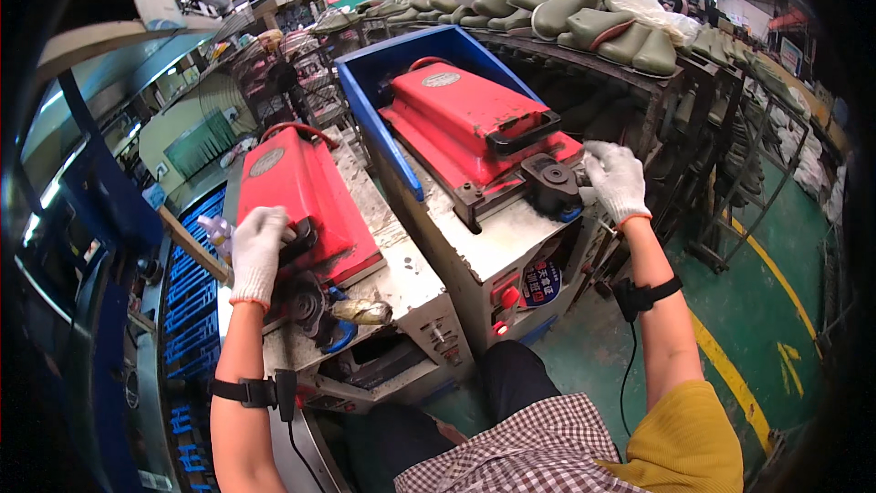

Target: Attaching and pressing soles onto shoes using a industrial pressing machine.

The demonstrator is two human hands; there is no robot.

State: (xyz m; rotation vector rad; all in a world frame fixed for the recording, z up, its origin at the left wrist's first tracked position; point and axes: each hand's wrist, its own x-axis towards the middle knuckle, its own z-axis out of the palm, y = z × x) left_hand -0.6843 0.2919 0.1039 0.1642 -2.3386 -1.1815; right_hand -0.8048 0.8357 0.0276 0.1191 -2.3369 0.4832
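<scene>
Red press lids (306, 201) (474, 119) both lowered; left hand (257, 251) closed on near handle, right hand (616, 181) gripping far machine's edge; no workpiece visible.

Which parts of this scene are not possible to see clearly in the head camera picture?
- Left hand: its fingertips curl over the edge of the left red cover; what they grip is hidden.
- Right hand: the glove hides what the fingers touch beside the black knob.
- Inside of both machines: hidden under the red covers, including the right red cover.
- Green shoe shapes on the far rack: too small and bent by the fisheye rim to count.
</scene>
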